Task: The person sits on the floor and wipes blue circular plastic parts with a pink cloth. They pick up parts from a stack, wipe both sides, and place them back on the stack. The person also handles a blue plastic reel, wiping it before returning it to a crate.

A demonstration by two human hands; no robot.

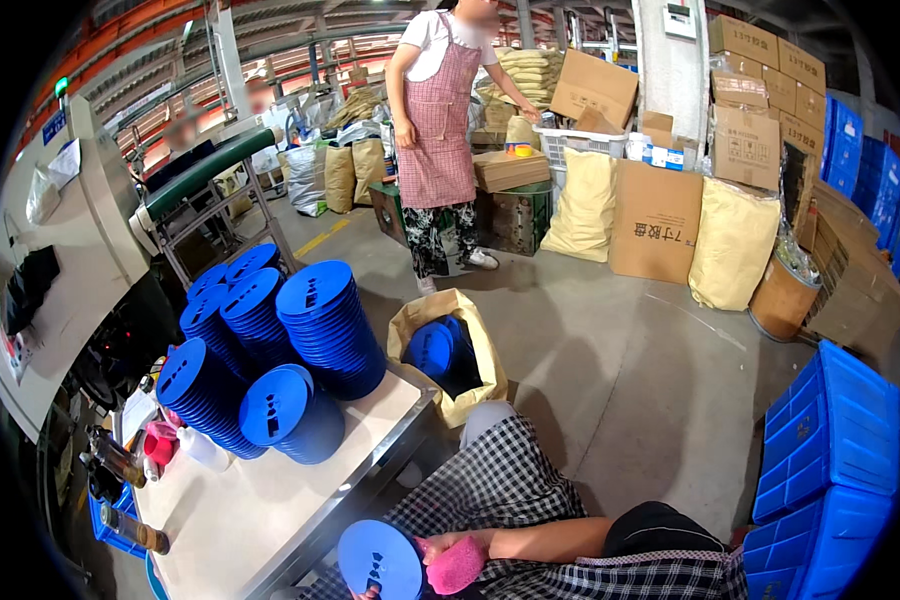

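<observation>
Low in the view, a round blue plastic disc (380,562) with small dark cut-outs is tilted in front of my lap. At its lower edge only the fingers of my left hand (368,592) show, gripping the disc. My right hand (434,547) reaches in from the right, closed at the disc's right rim, with a fuzzy pink sponge (457,566) in its grasp. On the table (260,505) to the left stand several leaning stacks of blue discs (330,315). An open paper sack (480,350) beside the table holds more blue discs (432,348).
A white bottle (203,450), pink items and drink bottles (135,530) line the table's left side. Blue crates (830,440) are stacked at the right. A co-worker in a checked apron (438,140) stands behind the sack, near cartons and full sacks (582,205).
</observation>
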